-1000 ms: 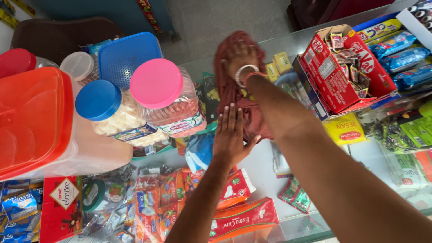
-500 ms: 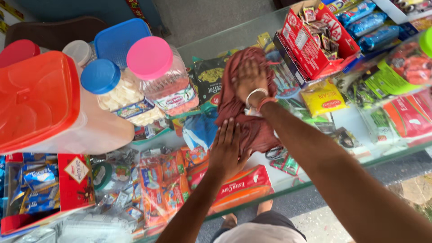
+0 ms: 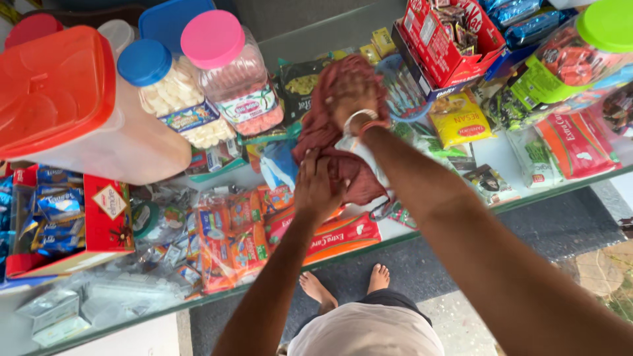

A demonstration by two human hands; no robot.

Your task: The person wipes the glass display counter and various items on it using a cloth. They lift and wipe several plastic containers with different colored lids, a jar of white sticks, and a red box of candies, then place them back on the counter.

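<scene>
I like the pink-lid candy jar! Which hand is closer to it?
Left. The left hand presses the red cloth's near end, below and right of the pink-lidded jar. The right hand lies on the cloth's far end, farther right.

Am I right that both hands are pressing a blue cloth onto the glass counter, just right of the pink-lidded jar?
Not quite: the cloth is dark red, not blue, as the head view shows. Both the left hand and right hand do rest on it, on the glass counter, right of the pink-lidded jar.

Bare arms, wrist bangles (image 3: 359, 122), grey shorts (image 3: 366, 329), barefoot.
</scene>
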